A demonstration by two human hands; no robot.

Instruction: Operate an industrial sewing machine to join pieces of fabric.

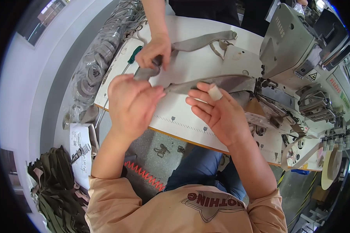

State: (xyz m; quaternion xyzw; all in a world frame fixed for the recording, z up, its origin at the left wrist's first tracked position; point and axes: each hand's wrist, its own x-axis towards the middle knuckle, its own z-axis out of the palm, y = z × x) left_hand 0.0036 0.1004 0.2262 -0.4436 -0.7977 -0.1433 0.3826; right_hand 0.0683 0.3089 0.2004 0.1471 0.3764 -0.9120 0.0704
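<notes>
A grey fabric strap [237, 80] runs leftward across the white table from the sewing machine. Its left end meets the fingertips of my left hand [130, 105], which are pressed together on it and somewhat blurred. My right hand [225, 114] is beside the strap's middle, palm turned up and fingers apart, with a pale wrap [215, 92] round one finger. The strap passes behind those fingertips. Across the table, another person's hand [155, 50] grips a small dark object [157, 60] over a second grey strap [202, 41]. Part of a grey band [144, 73] shows behind my left hand.
An industrial sewing machine [282, 39] fills the right side. A green-handled screwdriver [134, 55] lies at the table's left. Beyond that edge are plastic-wrapped grey rolls [93, 72], a white paper bag [80, 149] and dark fabric strips [54, 182]. A red coiled hose [144, 175] hangs below.
</notes>
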